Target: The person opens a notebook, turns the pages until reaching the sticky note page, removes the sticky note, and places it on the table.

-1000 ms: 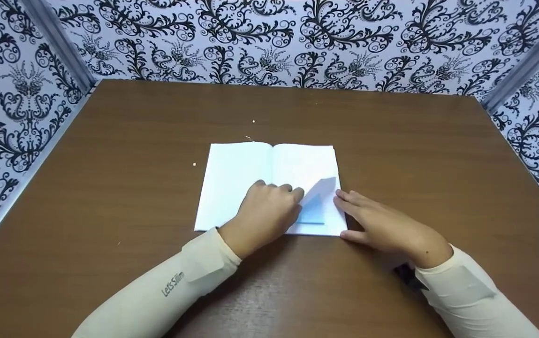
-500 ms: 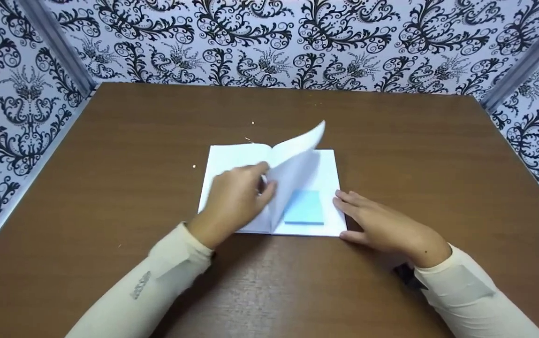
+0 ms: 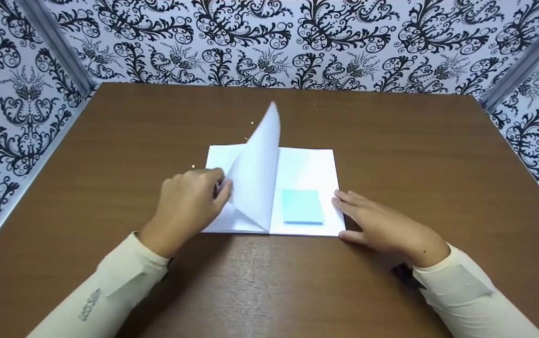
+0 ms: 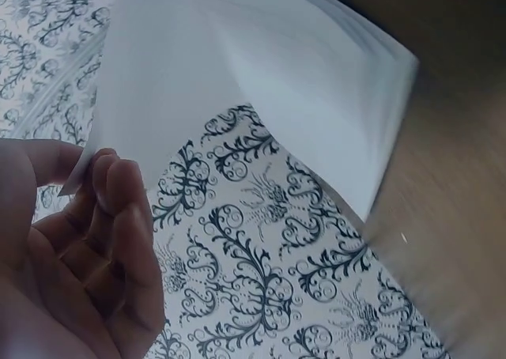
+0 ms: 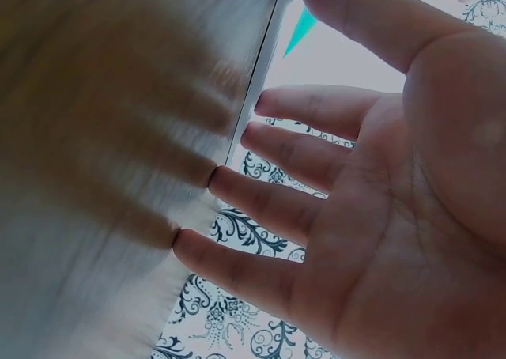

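Note:
An open notebook (image 3: 309, 166) with blank white pages lies on the brown table. My left hand (image 3: 189, 199) pinches the edge of one page (image 3: 257, 164) between thumb and fingers; that page stands curved up over the left half. In the left wrist view the page (image 4: 150, 82) is held at its edge by the hand (image 4: 87, 240). A light blue sticky-note pad (image 3: 302, 206) lies on the right page, near its lower part. My right hand (image 3: 386, 225) rests with fairly straight fingers at the notebook's right edge, fingertips touching it.
Small pale crumbs (image 3: 193, 166) lie on the table (image 3: 391, 141) left of and behind the notebook. Patterned black-and-white panels (image 3: 269, 47) with grey corner strips enclose the table at the back and sides.
My left hand has moved left, drawing the page from the right side over toward the left and uncovering the blue sticky-note pad. The right hand has stayed in place.

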Motion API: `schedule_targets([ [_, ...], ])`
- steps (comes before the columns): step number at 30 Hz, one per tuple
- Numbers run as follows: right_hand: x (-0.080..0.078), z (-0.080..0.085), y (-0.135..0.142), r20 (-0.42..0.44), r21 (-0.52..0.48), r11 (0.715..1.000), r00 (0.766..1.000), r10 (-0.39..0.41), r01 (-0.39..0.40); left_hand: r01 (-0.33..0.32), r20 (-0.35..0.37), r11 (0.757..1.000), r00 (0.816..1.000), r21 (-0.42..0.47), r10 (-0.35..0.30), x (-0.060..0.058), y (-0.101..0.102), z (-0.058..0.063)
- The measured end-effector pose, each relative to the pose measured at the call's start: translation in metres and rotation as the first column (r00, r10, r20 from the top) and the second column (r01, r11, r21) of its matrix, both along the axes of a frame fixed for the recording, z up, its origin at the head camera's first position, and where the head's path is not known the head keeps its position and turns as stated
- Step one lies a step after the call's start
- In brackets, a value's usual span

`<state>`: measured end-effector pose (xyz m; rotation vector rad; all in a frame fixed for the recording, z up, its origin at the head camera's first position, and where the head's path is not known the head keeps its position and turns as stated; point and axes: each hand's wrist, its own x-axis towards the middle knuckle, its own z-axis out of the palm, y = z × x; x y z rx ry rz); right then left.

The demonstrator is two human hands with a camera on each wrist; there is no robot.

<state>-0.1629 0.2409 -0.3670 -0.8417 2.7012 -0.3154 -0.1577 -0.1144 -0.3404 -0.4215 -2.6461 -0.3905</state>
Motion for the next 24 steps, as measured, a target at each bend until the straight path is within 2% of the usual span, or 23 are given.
schedule_targets([
  [5, 0.0, -0.001, 0.0, -0.012, -0.002, 1.0, 1.0, 0.007, -0.007, -0.031, 0.034, 0.999, 0.999, -0.029, 0.032, 0.005, -0.014, -0.003],
  [13, 0.001, 0.0, 0.001, -0.002, 0.002, 1.0, 1.0, -0.014, 0.014, -0.031, 0.148, 0.994, 0.988, -0.101, 0.046, 0.01, -0.027, -0.01],
  [24, 0.0, -0.002, 0.0, -0.053, -0.002, 1.0, 0.998, 0.018, -0.018, 0.005, 0.117, 0.976, 0.993, -0.217, 0.021, 0.011, -0.031, -0.021],
])
